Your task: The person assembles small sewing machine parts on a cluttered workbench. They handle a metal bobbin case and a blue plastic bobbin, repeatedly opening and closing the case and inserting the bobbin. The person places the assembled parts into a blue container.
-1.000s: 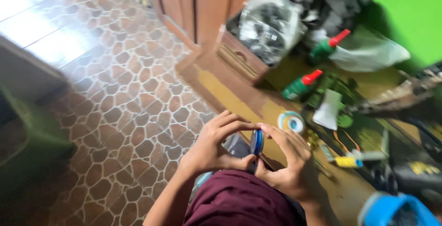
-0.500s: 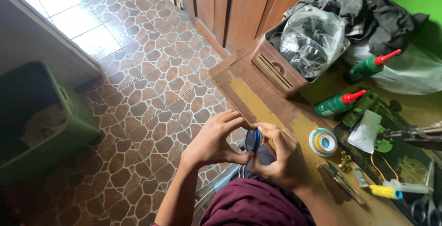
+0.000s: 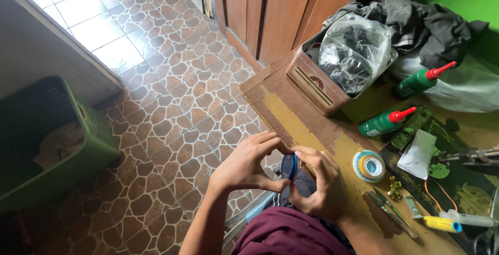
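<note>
1. Left hand (image 3: 244, 164) and right hand (image 3: 319, 185) meet at the near edge of the wooden table (image 3: 291, 117). Both pinch a small round blue disc (image 3: 290, 166) between them.
2. Left hand: thumb under the disc, fingers curled over its top, closed on it.
3. Right hand: fingers wrapped round the disc's right side, also closed on it. How tight, cannot tell.
4. Disc stands on edge, just off the table's near edge, above the person's lap in maroon cloth (image 3: 288, 234).
5. On the table, right of the hands: tape roll (image 3: 368, 165), near. Past it, tweezers (image 3: 392, 211) and a yellow-tipped tool (image 3: 442, 224).
6. Farther in on the table: two green bottles with red caps (image 3: 385, 122) (image 3: 422, 81), white paper scrap (image 3: 420, 153), dark mat (image 3: 457, 182).
7. Table's far end: brown box (image 3: 312, 86) holding a clear plastic bag (image 3: 356, 52), dark cloth (image 3: 426, 23) behind.
8. Left of the table, well apart: green basket (image 3: 91, 130) on the stone-pattern floor (image 3: 182, 99).
</note>
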